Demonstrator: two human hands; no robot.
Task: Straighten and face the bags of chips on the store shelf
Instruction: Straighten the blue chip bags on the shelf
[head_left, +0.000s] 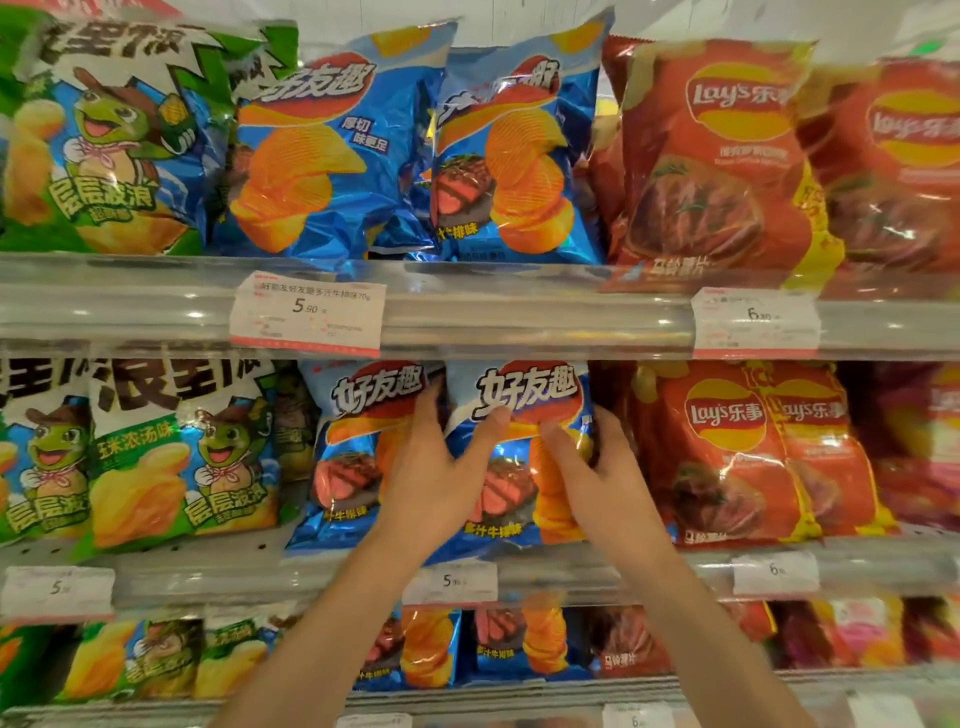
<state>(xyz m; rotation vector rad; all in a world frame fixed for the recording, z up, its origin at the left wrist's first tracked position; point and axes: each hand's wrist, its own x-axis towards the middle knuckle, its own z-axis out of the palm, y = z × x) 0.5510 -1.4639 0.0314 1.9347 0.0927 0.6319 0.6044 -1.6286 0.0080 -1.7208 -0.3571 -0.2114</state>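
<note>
Both hands on the blue steak-flavour bag (511, 447), middle shelf.

Your left hand (436, 478) grips its left edge, your right hand (597, 467) its right edge, fingers (605, 423) curled behind; the bag stands upright between them, just left of the red Lay's bag (722, 452).
</note>
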